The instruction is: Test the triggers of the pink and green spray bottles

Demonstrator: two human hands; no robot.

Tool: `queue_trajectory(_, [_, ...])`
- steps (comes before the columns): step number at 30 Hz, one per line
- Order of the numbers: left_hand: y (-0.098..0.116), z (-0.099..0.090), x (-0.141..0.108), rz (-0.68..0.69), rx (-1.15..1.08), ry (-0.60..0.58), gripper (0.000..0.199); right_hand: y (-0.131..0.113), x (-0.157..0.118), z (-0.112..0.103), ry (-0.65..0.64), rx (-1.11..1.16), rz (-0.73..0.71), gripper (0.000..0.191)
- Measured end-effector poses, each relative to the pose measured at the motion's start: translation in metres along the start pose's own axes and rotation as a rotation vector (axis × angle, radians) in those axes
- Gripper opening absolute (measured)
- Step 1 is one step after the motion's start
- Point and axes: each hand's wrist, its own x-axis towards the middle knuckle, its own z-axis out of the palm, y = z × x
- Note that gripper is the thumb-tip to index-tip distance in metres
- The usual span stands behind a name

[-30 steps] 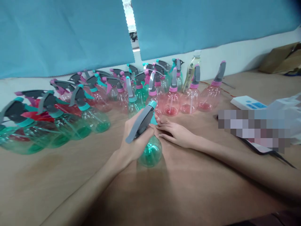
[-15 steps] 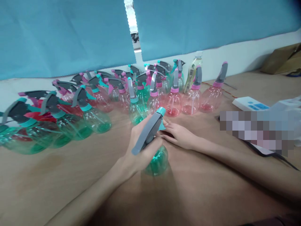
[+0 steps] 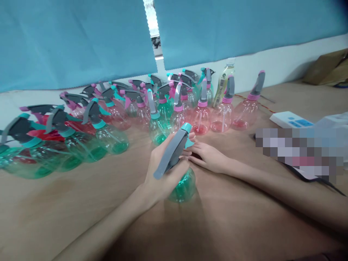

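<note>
A spray bottle (image 3: 182,188) with a clear green body, teal collar and nozzle and a grey head stands upright on the table in front of me. My left hand (image 3: 165,184) is wrapped round its neck just under the head, thumb on the near side. Close by on the right, my right hand (image 3: 208,156) rests low with its fingers stretched toward the bottle and the left fingertips. Whether those fingers touch the bottle is hidden behind the left hand and nozzle.
Several pink spray bottles (image 3: 200,119) and green spray bottles (image 3: 114,139) crowd the back and left. Behind them stands a labelled drink bottle (image 3: 223,83). To the right lie a white power strip (image 3: 290,120) and a blurred-out flat object (image 3: 299,154). A cardboard box (image 3: 326,67) sits far right.
Little differs. The held bottle and my left hand have shifted very slightly to the right, and the bottle's head has turned a touch. My right hand stays in place.
</note>
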Motion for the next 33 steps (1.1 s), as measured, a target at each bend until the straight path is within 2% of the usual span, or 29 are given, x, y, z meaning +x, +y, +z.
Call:
queue_trajectory(14, [0.0002, -0.0002, 0.0025, 0.002, 0.004, -0.018, 0.047, 0.0022, 0.0003, 0.0014, 0.010, 0.002, -0.011, 0.031])
queue_trajectory(27, [-0.0032, -0.0018, 0.0011, 0.018, 0.049, -0.022, 0.042, 0.0013, 0.0007, -0.0007, -0.011, -0.010, -0.017, 0.030])
queue_trajectory(33, [0.0021, -0.0005, 0.0019, 0.024, 0.079, -0.008, 0.041, 0.0008, 0.0004, -0.0009, -0.013, -0.037, -0.028, 0.031])
